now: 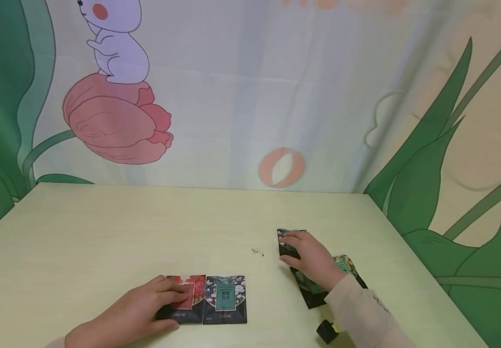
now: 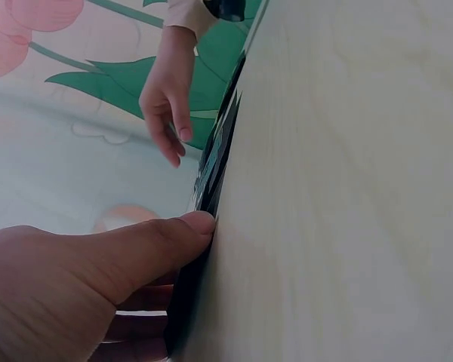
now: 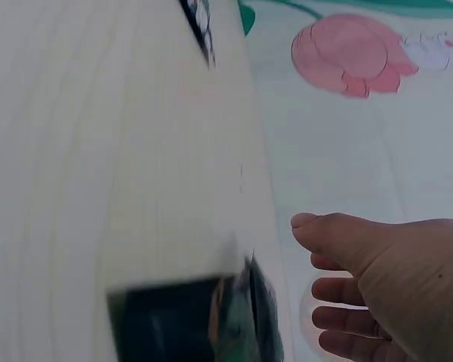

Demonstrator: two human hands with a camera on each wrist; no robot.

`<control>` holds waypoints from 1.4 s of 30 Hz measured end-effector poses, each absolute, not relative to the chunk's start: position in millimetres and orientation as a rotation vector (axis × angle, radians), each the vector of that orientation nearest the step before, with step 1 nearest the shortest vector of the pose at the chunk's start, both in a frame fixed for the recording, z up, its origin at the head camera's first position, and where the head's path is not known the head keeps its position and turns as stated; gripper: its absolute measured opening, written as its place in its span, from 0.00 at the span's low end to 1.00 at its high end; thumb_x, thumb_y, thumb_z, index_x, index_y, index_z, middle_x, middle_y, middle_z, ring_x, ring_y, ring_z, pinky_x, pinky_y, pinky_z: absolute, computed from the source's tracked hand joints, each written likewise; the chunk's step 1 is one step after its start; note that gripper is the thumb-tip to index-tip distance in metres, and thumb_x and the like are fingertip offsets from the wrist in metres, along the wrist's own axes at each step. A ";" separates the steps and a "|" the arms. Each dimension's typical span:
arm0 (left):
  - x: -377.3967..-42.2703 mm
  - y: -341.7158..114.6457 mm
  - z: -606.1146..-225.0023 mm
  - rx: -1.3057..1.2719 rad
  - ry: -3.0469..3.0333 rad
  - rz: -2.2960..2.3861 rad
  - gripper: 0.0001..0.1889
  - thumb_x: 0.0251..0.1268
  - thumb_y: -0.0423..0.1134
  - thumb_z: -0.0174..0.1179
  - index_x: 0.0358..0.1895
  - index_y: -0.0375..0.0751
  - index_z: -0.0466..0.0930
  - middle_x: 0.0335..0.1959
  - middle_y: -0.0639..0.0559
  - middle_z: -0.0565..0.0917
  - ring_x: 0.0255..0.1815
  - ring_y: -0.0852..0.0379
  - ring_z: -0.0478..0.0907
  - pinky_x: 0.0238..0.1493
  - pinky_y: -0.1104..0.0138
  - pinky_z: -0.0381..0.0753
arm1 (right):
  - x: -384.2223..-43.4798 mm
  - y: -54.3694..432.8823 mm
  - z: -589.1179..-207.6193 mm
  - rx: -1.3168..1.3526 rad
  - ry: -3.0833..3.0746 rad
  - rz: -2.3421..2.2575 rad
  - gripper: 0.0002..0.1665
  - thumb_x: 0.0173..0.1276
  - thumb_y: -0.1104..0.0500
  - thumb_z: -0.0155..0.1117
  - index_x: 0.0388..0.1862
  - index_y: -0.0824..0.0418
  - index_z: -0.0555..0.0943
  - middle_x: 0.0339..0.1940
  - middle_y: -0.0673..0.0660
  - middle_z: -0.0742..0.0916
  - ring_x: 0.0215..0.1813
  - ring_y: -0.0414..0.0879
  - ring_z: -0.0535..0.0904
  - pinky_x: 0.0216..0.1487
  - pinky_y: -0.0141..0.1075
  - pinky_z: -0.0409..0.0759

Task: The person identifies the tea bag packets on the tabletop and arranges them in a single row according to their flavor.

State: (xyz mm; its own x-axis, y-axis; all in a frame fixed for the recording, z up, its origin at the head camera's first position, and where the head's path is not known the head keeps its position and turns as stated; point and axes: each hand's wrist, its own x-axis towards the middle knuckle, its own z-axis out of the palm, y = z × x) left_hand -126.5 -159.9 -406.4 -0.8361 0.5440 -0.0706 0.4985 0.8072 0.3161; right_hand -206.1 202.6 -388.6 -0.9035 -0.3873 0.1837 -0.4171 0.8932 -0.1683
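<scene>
My left hand (image 1: 130, 309) rests on a red and black sachet (image 1: 196, 285), fingers across its face and thumb along its near edge. Right beside it lies a sachet with white flowers and a teal label (image 1: 225, 299), the two edges meeting. My right hand (image 1: 313, 258) is over another dark flowered sachet (image 1: 287, 249) farther back and hides part of it. In the left wrist view that hand (image 2: 168, 94) hangs above the table, fingers loosely bent, holding nothing. Under its wrist lie dark sachets with green and gold print (image 1: 311, 302), partly covered by the arm.
A small black object with a yellow part (image 1: 327, 332) is by the right sleeve. Tiny dark marks (image 1: 257, 252) show on the pale wooden table (image 1: 146, 227). A printed curtain (image 1: 215, 96) hangs along the table's back edge and right side.
</scene>
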 end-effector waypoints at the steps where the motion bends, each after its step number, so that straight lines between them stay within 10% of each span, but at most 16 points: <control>1: -126.6 -159.9 -406.5 0.819 2.829 0.433 0.31 0.51 0.62 0.66 0.57 0.51 0.81 0.58 0.55 0.79 0.60 0.52 0.72 0.56 0.52 0.80 | -208.6 206.2 -390.4 0.604 -2.930 0.313 0.27 0.63 0.50 0.67 0.59 0.59 0.79 0.63 0.60 0.79 0.65 0.56 0.73 0.60 0.48 0.77; 42: -126.7 -160.0 -405.9 0.820 2.833 0.430 0.31 0.52 0.63 0.65 0.57 0.51 0.81 0.58 0.56 0.78 0.60 0.52 0.72 0.56 0.52 0.80 | -219.6 184.9 -396.5 0.633 -3.063 0.252 0.24 0.63 0.50 0.68 0.54 0.61 0.82 0.58 0.59 0.82 0.65 0.56 0.74 0.64 0.47 0.74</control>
State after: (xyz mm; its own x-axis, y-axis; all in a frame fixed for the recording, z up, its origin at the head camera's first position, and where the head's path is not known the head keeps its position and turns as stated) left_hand -126.7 -160.0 -405.9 -0.8367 0.5426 -0.0739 0.4962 0.8083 0.3169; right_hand -219.6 184.9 -396.5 -0.9187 -0.3933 0.0363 -0.3939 0.9058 -0.1562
